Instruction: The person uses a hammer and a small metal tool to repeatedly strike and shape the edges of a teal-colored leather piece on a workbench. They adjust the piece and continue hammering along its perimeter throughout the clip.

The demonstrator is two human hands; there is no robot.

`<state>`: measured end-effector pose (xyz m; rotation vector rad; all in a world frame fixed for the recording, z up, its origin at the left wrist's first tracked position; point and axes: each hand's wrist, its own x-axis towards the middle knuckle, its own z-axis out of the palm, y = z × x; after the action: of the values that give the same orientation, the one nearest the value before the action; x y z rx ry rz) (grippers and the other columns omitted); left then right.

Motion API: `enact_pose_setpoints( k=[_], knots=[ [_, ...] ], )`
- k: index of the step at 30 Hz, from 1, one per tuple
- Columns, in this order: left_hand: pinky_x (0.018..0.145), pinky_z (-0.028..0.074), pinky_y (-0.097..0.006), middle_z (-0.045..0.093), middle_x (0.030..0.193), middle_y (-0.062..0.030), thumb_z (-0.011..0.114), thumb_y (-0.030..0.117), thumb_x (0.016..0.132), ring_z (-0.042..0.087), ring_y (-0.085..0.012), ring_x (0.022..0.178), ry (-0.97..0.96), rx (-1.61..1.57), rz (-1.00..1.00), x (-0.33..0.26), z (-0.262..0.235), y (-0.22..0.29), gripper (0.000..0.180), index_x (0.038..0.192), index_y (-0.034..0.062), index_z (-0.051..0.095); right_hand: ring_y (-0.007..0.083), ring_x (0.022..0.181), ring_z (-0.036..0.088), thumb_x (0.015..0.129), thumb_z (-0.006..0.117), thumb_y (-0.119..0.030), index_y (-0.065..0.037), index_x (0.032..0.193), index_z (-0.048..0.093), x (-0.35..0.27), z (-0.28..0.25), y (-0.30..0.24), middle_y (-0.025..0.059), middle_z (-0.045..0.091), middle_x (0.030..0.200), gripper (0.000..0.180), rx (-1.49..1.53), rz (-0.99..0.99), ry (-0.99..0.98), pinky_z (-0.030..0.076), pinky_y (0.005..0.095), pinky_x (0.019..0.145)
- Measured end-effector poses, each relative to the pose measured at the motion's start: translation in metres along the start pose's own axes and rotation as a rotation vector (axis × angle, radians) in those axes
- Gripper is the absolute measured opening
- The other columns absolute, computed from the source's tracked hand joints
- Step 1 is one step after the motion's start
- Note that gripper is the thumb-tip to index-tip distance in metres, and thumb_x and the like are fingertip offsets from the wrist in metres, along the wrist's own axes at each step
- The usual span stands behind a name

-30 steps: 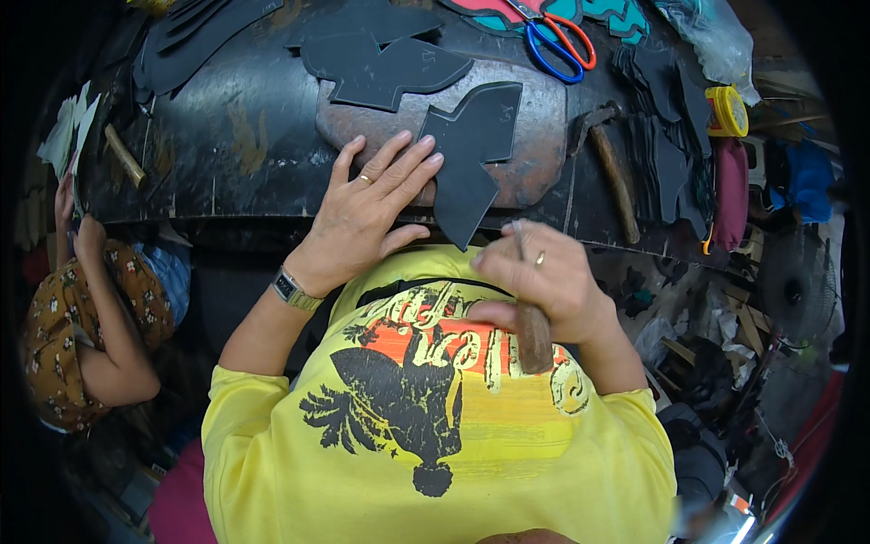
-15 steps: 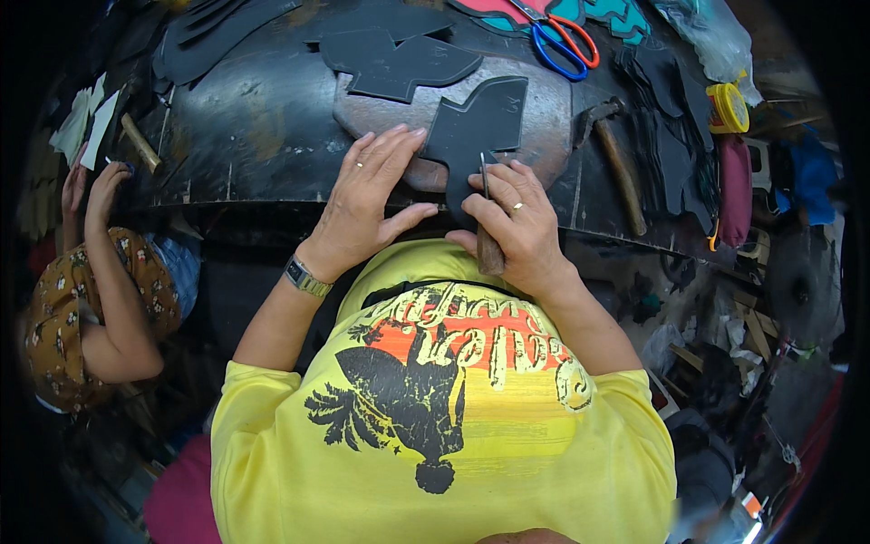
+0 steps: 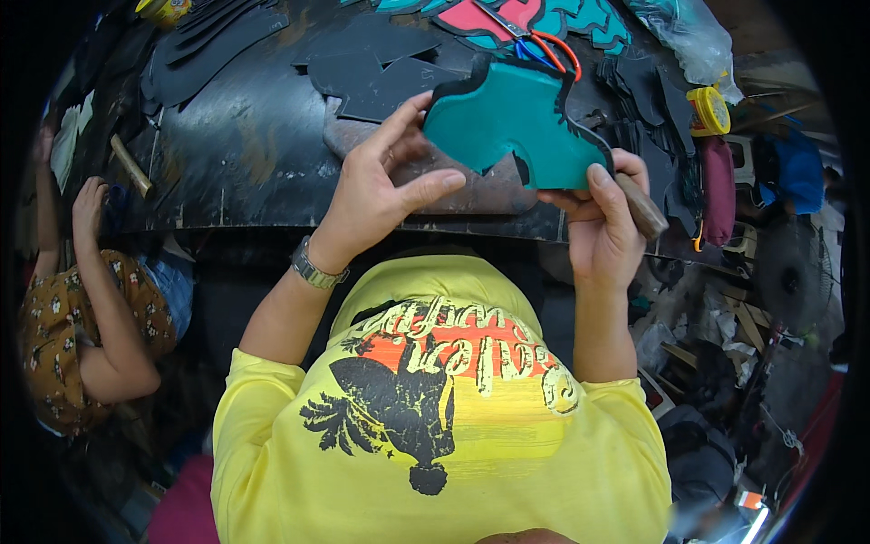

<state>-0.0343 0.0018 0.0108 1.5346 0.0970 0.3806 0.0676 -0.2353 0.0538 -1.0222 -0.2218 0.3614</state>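
Note:
A teal cut-out piece with black edging [image 3: 507, 118] is raised above the table, its teal face toward me. My right hand [image 3: 609, 213] pinches its right end, thumb on top. A tool with a wooden handle [image 3: 643, 208] also lies in that hand; its blade is mostly hidden by the piece. At the piece's left edge is my left hand [image 3: 385, 168], thumb and fingers spread, fingertips partly behind the edge and slightly blurred. Below the piece a worn board [image 3: 480, 201] lies on the table.
Dark flat cut-outs [image 3: 349, 86] lie beyond my left hand. Scissors [image 3: 500, 20] rest on pink and teal pieces at the back. A yellow tub [image 3: 709, 111] and maroon object [image 3: 719, 190] are at right. At left another person's hand [image 3: 89, 210] is near a wooden stick [image 3: 132, 166].
The dark piece from the board appears lifted and turned over, showing teal. My right hand has moved right with it and the wooden-handled tool. My left hand has risen slightly.

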Motion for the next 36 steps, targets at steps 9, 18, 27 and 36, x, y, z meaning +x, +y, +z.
enact_pose_setpoints(
  k=[9, 18, 27, 36],
  knots=[
    [0.066, 0.055, -0.033, 0.074, 0.085, -0.0133, 0.087, 0.022, 0.085, 0.070, -0.0193, 0.072, -0.117, 0.441, -0.165, 0.030, -0.003, -0.005, 0.035, 0.108, -0.0011, 0.073, 0.0162, 0.086, 0.068, 0.105, 0.070, -0.034, -0.002, 0.112, 0.065, -0.017, -0.039, 0.014, 0.0073, 0.066, 0.100, 0.032, -0.769, -0.191, 0.065, 0.055, 0.0326, 0.082],
    [0.070, 0.055, -0.030, 0.076, 0.094, -0.0067, 0.091, 0.016, 0.081, 0.070, -0.0098, 0.077, -0.054, 0.448, -0.171, 0.031, 0.010, 0.003, 0.045, 0.120, 0.0044, 0.071, 0.0097, 0.089, 0.066, 0.095, 0.076, -0.008, -0.001, 0.112, 0.064, 0.021, -0.007, 0.047, 0.0061, 0.070, 0.097, 0.022, -0.499, -0.080, -0.086, 0.052, 0.0253, 0.079],
    [0.065, 0.056, -0.038, 0.069, 0.068, -0.0183, 0.087, 0.036, 0.086, 0.071, -0.0311, 0.064, -0.310, 0.584, -0.307, 0.044, 0.013, -0.002, 0.040, 0.084, -0.0024, 0.074, 0.0107, 0.081, 0.066, 0.095, 0.075, -0.007, -0.001, 0.108, 0.063, 0.025, -0.013, 0.066, 0.0056, 0.070, 0.090, 0.019, -0.386, -0.035, -0.011, 0.053, 0.0270, 0.075],
    [0.070, 0.055, -0.051, 0.067, 0.079, -0.0232, 0.082, 0.024, 0.084, 0.068, -0.0454, 0.077, -0.217, 0.586, -0.066, 0.043, 0.021, -0.007, 0.030, 0.094, -0.0012, 0.068, 0.0177, 0.074, 0.064, 0.084, 0.074, -0.001, -0.001, 0.091, 0.063, 0.028, -0.019, 0.062, 0.0091, 0.067, 0.085, 0.013, -0.755, -0.288, -0.143, 0.052, 0.0307, 0.070]
  ],
)
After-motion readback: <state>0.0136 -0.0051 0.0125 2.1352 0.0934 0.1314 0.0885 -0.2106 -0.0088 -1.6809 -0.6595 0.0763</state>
